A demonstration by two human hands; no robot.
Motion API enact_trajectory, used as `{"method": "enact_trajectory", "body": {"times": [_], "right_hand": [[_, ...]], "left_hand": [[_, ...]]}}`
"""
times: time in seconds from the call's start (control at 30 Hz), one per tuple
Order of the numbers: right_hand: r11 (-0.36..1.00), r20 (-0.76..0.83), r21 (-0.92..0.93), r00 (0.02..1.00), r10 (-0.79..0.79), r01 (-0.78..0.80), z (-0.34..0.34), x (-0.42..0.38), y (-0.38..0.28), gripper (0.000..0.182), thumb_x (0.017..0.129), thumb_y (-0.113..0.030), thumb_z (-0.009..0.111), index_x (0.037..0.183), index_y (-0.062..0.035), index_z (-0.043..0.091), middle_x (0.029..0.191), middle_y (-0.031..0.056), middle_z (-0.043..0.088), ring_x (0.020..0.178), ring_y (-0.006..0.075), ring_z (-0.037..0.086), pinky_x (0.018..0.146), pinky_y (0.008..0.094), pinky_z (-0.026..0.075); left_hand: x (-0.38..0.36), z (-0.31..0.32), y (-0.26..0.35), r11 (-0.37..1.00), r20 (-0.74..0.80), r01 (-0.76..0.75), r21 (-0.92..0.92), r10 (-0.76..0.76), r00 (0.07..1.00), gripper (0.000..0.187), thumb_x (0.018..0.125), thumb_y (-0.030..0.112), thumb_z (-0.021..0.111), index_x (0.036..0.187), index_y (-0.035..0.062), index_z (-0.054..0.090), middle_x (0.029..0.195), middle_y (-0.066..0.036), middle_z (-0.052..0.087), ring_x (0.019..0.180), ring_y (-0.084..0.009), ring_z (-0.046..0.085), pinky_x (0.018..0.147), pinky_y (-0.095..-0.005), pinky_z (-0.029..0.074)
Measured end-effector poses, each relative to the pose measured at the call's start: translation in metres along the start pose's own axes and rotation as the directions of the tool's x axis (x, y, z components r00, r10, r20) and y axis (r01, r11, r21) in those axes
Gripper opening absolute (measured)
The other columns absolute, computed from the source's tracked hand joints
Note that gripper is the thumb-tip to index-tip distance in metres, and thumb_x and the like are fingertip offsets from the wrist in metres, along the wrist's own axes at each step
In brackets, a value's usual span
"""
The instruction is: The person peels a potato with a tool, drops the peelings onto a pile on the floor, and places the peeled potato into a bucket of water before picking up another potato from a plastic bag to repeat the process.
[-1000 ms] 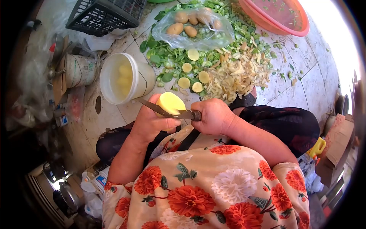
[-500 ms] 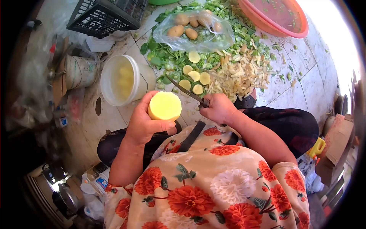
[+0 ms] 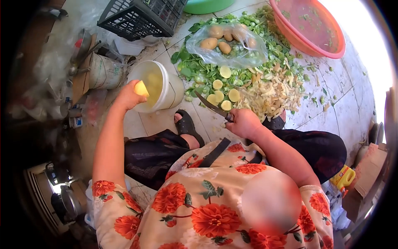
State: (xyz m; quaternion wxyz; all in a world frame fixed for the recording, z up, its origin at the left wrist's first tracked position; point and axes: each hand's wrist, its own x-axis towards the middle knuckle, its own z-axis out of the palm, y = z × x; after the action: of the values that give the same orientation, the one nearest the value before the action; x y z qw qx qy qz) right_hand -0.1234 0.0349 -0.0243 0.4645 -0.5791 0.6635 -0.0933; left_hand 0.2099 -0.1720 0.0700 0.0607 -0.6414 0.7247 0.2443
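Observation:
My left hand (image 3: 126,96) is closed round a peeled yellow potato (image 3: 141,89), held at the near left rim of a white bucket (image 3: 176,91). More yellow pieces (image 3: 155,83) show dimly inside the bucket. In my right hand (image 3: 245,123) is a knife (image 3: 211,103), its dark blade pointing up and left. Several pale round potato slices (image 3: 234,95) lie just beyond the blade, beside a heap of potato peelings (image 3: 271,97). Farther off, a clear plastic bag (image 3: 248,58) holds several unpeeled potatoes (image 3: 208,44) on top of green leafy trimmings (image 3: 188,68).
A black crate (image 3: 139,20) stands at the far left, with a green basin (image 3: 209,6) beside it. An orange-pink basin (image 3: 304,41) is at the far right. My sandalled foot (image 3: 188,128) rests near the bucket. Cardboard (image 3: 369,166) and a yellow bottle (image 3: 344,176) lie right.
My left hand has carried the peeled potato left and away from my lap to the bucket. The knife stays in my right hand. The view has shifted slightly.

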Motion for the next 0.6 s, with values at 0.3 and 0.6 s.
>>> {"method": "enact_trajectory", "body": {"times": [0.3,0.6], "right_hand": [[0.986,0.093,-0.166,0.995,0.038,-0.022,0.001,0.0,0.011,0.027,0.078,-0.027,0.06,0.097,-0.0101,0.07,0.093,0.0157,0.069,0.09,0.0329,0.066,0.08,0.0427,0.053],[0.975,0.032,-0.218,0.998,0.052,-0.044,0.005,0.019,0.033,0.027,0.076,-0.029,0.063,0.091,-0.007,0.066,0.09,0.0178,0.068,0.088,0.0353,0.066,0.079,0.0451,0.052]], "left_hand": [[0.009,0.004,0.013,0.999,-0.133,0.05,-0.018,-0.052,0.99,0.053,0.073,0.012,0.072,0.124,0.0075,0.059,0.113,-0.015,0.063,0.097,-0.0237,0.063,0.086,-0.0354,0.05],[-0.095,-0.009,0.158,0.919,-0.001,-0.393,-0.03,0.393,0.919,0.053,0.072,0.012,0.074,0.122,0.0071,0.058,0.108,-0.009,0.062,0.083,-0.0187,0.06,0.075,-0.0324,0.051]]}}
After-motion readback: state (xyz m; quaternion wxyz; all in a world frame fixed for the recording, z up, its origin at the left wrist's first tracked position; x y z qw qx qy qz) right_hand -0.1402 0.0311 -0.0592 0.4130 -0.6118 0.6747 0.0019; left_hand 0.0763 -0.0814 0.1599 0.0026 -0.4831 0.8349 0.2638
